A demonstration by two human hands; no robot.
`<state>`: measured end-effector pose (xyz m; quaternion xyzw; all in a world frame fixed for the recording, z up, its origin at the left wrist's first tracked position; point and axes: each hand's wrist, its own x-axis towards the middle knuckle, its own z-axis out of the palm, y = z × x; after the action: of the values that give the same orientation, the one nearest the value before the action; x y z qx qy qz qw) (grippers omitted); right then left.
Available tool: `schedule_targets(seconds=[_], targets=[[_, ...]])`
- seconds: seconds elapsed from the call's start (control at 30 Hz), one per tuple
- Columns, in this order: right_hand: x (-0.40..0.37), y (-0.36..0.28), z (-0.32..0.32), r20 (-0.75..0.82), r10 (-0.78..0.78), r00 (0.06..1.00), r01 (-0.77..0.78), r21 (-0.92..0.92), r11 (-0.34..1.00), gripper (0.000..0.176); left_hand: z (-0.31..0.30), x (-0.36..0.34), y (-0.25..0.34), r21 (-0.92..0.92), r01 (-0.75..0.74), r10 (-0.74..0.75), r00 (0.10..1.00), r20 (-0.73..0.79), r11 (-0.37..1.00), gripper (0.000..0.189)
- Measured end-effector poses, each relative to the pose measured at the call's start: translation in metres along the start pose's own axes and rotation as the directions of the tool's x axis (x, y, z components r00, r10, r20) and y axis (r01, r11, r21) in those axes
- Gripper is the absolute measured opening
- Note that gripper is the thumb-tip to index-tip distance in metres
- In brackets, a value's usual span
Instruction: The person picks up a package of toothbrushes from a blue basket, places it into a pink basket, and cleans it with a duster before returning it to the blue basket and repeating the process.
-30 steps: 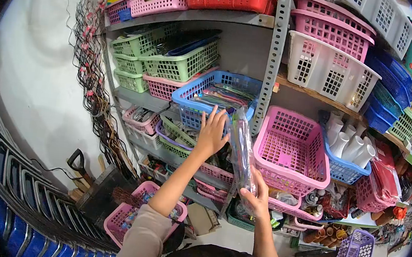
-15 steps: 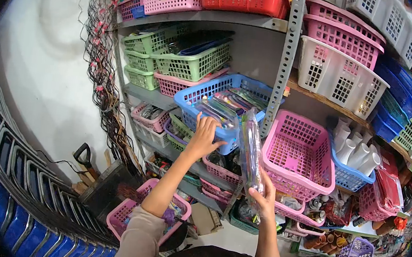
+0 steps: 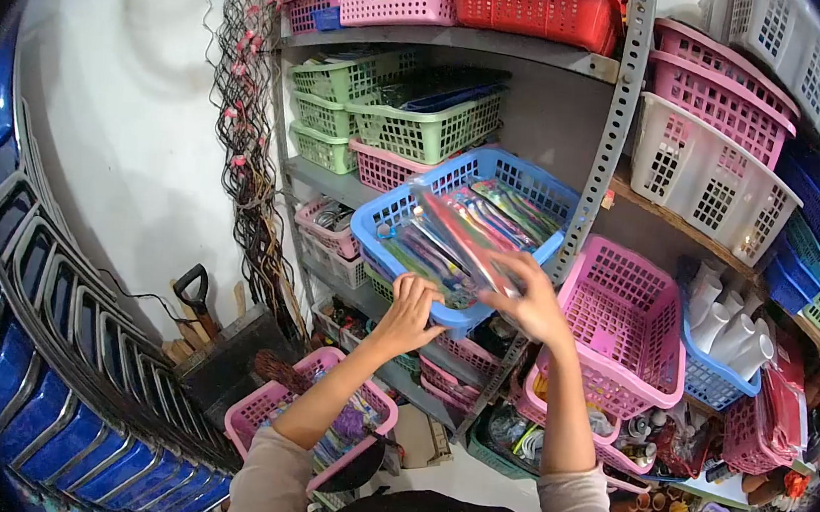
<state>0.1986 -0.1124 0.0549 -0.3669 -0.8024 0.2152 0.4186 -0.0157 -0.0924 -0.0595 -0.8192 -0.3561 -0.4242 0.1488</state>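
A blue plastic basket (image 3: pixel 369 224) sits tilted at the front of a grey metal shelf, holding several slim, colourful packets (image 3: pixel 505 211) in clear plastic. My left hand (image 3: pixel 407 318) is closed over its front rim, fingers inside and thumb outside. Above the basket, my right hand (image 3: pixel 528 298) grips one end of a long plastic-wrapped packet (image 3: pixel 457 236), reddish and smeared by motion. What that packet contains is too blurred to make out.
Green baskets (image 3: pixel 413 128) stand on the shelf behind. A perforated metal post (image 3: pixel 609 147) rises just right of the blue basket, beside a pink basket (image 3: pixel 622 328). Stacked blue chairs (image 3: pixel 65 400) line the left. Another pink basket (image 3: pixel 243 418) of goods sits below.
My right hand has raised the packet from in front of the blue basket to over it. My left hand stays at the rim. The view has shifted slightly, moving the shelves rightward.
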Motion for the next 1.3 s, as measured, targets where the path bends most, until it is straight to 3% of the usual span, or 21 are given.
schedule_targets(seconds=[0.03,0.1,0.13,0.2,0.3,0.47,0.7,0.77,0.9,0.97,1.03,1.13,1.3], targets=[[0.014,-0.001,0.003,-0.002,-0.006,1.000,0.006,-0.001,1.000,0.057,0.000,0.000,0.001,0.005,0.002,-0.002,1.000,-0.007,1.000,0.051],[0.041,0.012,0.016,0.222,0.017,0.975,0.032,-0.211,0.977,0.058,0.000,0.000,0.002,0.015,0.000,0.001,1.000,-0.017,1.000,0.050],[0.052,0.018,0.023,0.221,0.011,0.975,0.036,-0.211,0.977,0.058,0.000,0.000,0.002,0.021,0.001,0.000,1.000,-0.023,1.000,0.049],[0.070,0.030,0.040,0.398,0.147,0.905,0.014,-0.374,0.927,0.058,-0.001,0.001,0.004,0.018,0.003,-0.003,1.000,-0.018,1.000,0.050],[0.079,0.046,0.062,0.308,0.102,0.946,0.025,-0.382,0.924,0.058,-0.003,-0.001,0.002,0.021,0.000,0.000,1.000,-0.002,1.000,0.052],[0.075,0.042,0.074,0.300,0.232,0.925,-0.044,-0.523,0.851,0.051,0.000,-0.006,-0.003,0.030,-0.021,0.021,1.000,-0.003,0.999,0.056],[0.074,0.054,0.079,0.313,0.171,0.934,0.042,-0.573,0.818,0.049,0.003,-0.003,-0.003,0.002,0.011,-0.011,1.000,-0.023,1.000,0.055],[0.078,0.051,0.072,0.517,0.209,0.830,-0.022,-0.344,0.939,0.052,0.003,0.001,-0.003,-0.008,0.019,-0.019,0.999,-0.030,1.000,0.055],[0.052,0.024,0.067,0.447,0.139,0.884,0.043,-0.373,0.927,0.062,0.005,0.013,-0.005,0.015,0.006,-0.005,0.998,-0.061,1.000,0.057],[0.033,0.013,0.074,0.138,0.007,0.990,0.070,-0.543,0.837,0.071,0.002,0.024,-0.006,0.031,-0.002,0.004,0.997,-0.073,1.000,0.056],[0.025,0.001,0.066,0.100,-0.065,0.993,0.110,-0.560,0.821,0.069,-0.010,0.039,0.000,0.002,0.018,-0.018,0.999,0.037,1.000,0.053],[0.024,0.000,0.055,-0.016,-0.203,0.979,0.156,-0.582,0.798,0.065,-0.002,0.057,-0.002,0.006,-0.035,0.035,0.999,-0.013,0.999,0.047],[0.024,0.027,0.034,-0.057,-0.076,0.996,0.034,-0.536,0.843,0.071,0.031,0.076,-0.003,0.063,-0.094,0.097,0.995,-0.040,0.994,0.043]])
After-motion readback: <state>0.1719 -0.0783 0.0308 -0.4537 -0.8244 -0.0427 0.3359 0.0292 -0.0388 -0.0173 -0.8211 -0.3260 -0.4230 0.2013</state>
